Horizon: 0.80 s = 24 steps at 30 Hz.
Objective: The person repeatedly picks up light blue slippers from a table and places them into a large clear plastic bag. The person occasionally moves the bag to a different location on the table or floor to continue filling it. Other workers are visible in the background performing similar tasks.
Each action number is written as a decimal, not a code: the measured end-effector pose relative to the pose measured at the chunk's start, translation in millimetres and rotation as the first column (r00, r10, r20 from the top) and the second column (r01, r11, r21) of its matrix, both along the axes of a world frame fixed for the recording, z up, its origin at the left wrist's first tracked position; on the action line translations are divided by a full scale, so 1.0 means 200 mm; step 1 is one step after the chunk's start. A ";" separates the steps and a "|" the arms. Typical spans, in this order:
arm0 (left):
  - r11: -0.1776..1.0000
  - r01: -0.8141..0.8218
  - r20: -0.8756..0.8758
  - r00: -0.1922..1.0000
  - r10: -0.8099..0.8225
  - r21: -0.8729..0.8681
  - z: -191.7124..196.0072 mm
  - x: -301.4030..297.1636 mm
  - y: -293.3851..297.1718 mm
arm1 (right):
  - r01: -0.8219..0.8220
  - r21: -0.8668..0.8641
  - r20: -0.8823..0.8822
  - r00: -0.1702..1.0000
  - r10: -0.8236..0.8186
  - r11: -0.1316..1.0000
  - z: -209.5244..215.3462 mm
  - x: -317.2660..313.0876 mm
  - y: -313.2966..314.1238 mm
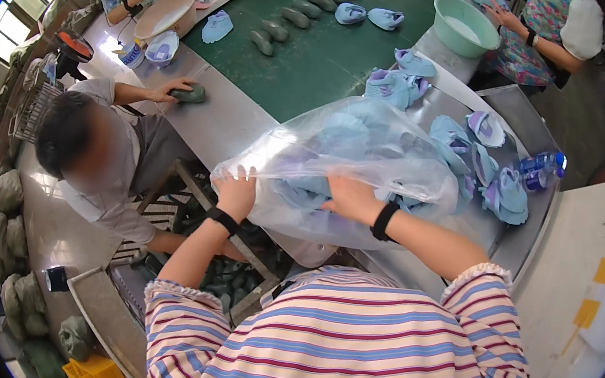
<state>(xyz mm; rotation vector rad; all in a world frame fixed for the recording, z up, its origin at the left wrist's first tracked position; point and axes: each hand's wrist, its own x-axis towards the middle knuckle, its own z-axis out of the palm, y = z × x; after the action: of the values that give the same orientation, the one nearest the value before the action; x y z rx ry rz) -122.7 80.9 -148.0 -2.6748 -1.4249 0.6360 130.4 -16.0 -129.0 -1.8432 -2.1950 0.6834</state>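
A large clear plastic bag (pixel 277 148) lies across the metal worktop in front of me, with several light blue and purple shoe uppers (pixel 359 124) inside it. My left hand (pixel 235 194) is closed on the bag's left edge, fingers over the plastic. At the bag's near side, my right hand (pixel 353 197) is curled inward beside the blue uppers; the film and folds hide what its fingers hold. Loose shoe uppers (pixel 505 196) lie right of the bag, and more uppers (pixel 394 87) are heaped beyond it.
A seated person at left rests a hand on a dark green shoe last (pixel 190 93). Rows of lasts (pixel 295 18) stand on the green tabletop (pixel 255 81). Two other people work farther back. A mint basin (pixel 466 28) and water bottles (pixel 543 169) are to the right.
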 end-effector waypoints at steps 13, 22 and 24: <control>0.834 0.527 0.559 0.746 -0.361 -0.164 0.17 0.18 -0.03 | 0.387 -0.258 -0.667 0.591 -0.453 0.885 -0.01 0.29 0.13; 0.837 0.466 0.187 0.884 -0.428 -0.286 -0.10 0.34 0.10 | 0.214 -0.216 -0.675 0.673 -0.304 0.953 0.28 0.60 -0.13; 0.829 0.442 0.157 0.897 -0.413 -0.343 -0.12 0.46 0.09 | 0.506 -0.323 -0.762 0.362 -0.537 0.800 0.18 0.74 -0.08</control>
<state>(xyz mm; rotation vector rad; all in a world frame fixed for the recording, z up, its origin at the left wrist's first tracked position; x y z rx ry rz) -30.2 98.0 -172.0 -3.1865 -0.7071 0.8299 278.0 -32.4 -92.3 -1.5583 -0.8884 1.1256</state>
